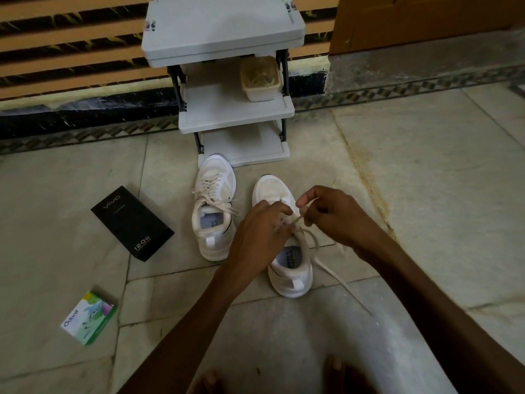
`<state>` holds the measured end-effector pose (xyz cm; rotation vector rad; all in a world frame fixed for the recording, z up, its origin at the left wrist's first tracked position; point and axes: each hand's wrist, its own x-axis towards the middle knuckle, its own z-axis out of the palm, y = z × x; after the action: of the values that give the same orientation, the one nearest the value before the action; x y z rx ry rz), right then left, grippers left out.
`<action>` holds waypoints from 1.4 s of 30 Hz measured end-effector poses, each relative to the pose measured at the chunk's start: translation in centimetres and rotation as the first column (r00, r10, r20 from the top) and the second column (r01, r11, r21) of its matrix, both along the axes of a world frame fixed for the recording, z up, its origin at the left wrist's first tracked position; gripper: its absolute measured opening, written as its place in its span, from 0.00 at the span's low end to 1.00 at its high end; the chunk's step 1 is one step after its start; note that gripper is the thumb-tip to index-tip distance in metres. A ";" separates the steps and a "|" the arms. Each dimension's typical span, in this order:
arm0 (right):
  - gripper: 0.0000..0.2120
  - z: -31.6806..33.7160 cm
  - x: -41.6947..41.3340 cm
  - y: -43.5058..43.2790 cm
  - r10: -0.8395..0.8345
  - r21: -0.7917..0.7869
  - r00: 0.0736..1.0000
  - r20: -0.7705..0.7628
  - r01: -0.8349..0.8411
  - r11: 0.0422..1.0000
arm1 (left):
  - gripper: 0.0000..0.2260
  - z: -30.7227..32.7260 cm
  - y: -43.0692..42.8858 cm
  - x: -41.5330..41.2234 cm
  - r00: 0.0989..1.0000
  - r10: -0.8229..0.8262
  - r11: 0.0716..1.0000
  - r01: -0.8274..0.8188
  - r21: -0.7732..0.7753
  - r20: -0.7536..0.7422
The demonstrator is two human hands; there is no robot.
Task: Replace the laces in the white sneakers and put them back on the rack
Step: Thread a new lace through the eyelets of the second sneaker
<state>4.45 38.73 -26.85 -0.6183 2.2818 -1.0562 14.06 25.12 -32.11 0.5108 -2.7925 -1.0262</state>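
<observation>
White sneakers (215, 245), two; left hand (255, 231), right hand (332, 214) on one lace (341, 283)

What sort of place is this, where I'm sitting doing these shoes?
Most likely a home entryway or hallway: a grey shoe rack stands against the wall beside a wooden door, and white sneakers sit on the stone-tile floor, with the left hand and right hand pinching one's lace.

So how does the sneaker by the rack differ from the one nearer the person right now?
The rack-side sneaker sits untouched; the left hand and right hand hold the lace of the near sneaker. The rack-side sneaker's lace lies across its top; the near sneaker's lace trails onto the floor. Both are white, upright, toes toward the rack.
</observation>
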 end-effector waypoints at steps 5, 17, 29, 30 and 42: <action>0.02 2.9 0.2 0.8 0.055 -0.026 0.983 -0.176 -0.060 0.998 | 0.06 2.0 0.2 -1.4 0.999 0.039 0.998 -0.037 0.057 -0.030; 0.12 -0.5 0.5 2.0 0.344 0.584 0.909 -0.235 -0.151 0.797 | 0.03 6.5 -0.9 -2.2 0.938 0.174 0.981 -0.137 0.140 -0.300; 0.04 -1.1 1.3 1.7 -0.030 -0.174 0.949 0.315 0.088 0.981 | 0.03 5.6 -1.8 -1.7 0.977 0.170 0.965 -0.139 0.220 -0.126; 0.04 -1.3 1.6 1.4 -0.061 -0.223 0.938 0.340 0.144 0.964 | 0.05 5.3 -2.0 -1.5 0.989 0.144 0.973 -0.134 0.186 -0.044; 0.04 -4.9 3.7 -0.3 -0.317 -0.211 0.914 0.253 0.371 0.904 | 0.10 0.6 -1.8 1.5 0.946 0.200 0.968 -0.230 0.096 0.257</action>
<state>8.19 38.40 -31.75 -0.1779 2.1269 -1.5266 15.61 23.33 -31.54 1.0000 -2.8032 -1.1635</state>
